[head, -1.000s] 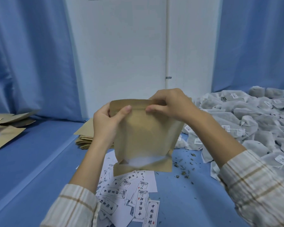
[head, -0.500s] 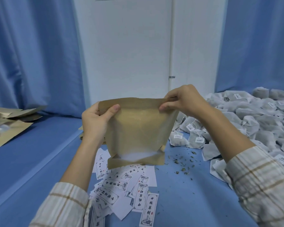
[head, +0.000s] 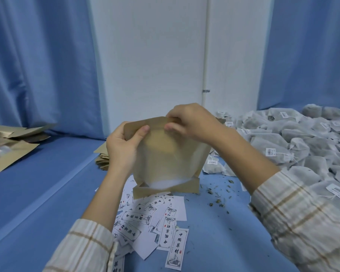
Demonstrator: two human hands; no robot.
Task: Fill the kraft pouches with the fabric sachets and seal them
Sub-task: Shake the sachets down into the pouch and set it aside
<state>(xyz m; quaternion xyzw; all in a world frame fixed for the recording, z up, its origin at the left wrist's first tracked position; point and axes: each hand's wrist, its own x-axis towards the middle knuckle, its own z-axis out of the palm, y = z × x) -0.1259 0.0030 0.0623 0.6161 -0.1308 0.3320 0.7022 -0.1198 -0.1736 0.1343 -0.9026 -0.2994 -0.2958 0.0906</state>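
Note:
I hold a brown kraft pouch (head: 169,154) upright in front of me, its base just above the blue table. A pale window strip shows near its bottom. My left hand (head: 124,148) grips the top left corner, thumb on the front face. My right hand (head: 188,122) pinches the top edge near its middle, fingers curled over the rim. A big heap of grey-white fabric sachets (head: 294,146) with small tags lies to the right.
White printed labels (head: 153,218) are scattered on the blue table (head: 37,193) below the pouch. A stack of flat kraft pouches (head: 102,158) sits behind my left hand. More pouches (head: 10,146) lie at far left. Dried herb crumbs (head: 218,193) dot the table.
My right hand has slid left along the pouch's top edge, from the right corner to near the middle. The pouch has shifted slightly right and lower in view.

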